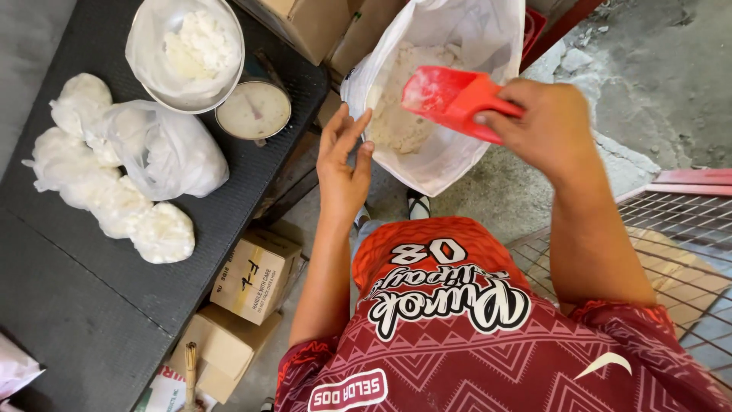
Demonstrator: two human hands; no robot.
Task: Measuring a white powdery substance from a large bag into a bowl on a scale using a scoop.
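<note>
scoop [451, 103] sits clamped in my right hand [545, 126], its mouth over the open sack [427, 164] of white powder [396, 114]. my left hand [345, 164] rests at the sack's rim, fingers [352, 130] apart, holding nothing. best i steady that rim and dig level so nothing spills.

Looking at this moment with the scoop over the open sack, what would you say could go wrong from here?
The red scoop in the right hand is tilted above the white sack, so powder could spill past its floppy rim onto the floor. The left hand only touches the sack's edge, so the mouth might sag shut. The filled bags sit near the dark table's edge and could slide off.
</note>
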